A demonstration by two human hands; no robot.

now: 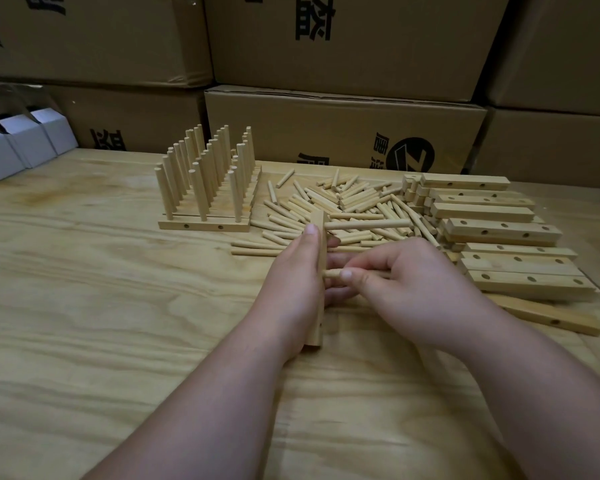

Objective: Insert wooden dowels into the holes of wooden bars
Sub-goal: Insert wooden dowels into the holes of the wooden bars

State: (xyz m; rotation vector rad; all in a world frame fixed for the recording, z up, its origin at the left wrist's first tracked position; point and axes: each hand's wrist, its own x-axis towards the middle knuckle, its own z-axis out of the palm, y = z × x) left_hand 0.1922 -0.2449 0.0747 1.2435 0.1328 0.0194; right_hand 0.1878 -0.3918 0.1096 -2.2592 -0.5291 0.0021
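The left hand (298,271) grips a wooden bar (321,282) held on edge, its length running away from the person, fingers curled round it and the thumb up near its far end. The right hand (406,275) pinches a dowel (331,273) between thumb and fingertips, the dowel's tip at the bar's middle hole; whether it has entered is hard to tell. One dowel (368,224) already stands seated in the bar's far hole, sticking out sideways above the right hand. The hole nearest the person looks not yet filled, so this bar is judged about a third done.

Just beyond both hands lies a loose pile of dowels (343,209) on the counter (84,289). Past the left hand and to its outer side stand the finished bars (205,202), packed side by side with their dowels upright. Beyond and outside the right hand sits a stack of empty bars (499,237), holes open, so plenty of work remains. Cardboard boxes (343,126) line the back, and small white boxes (21,140) stand far out beyond the left hand.
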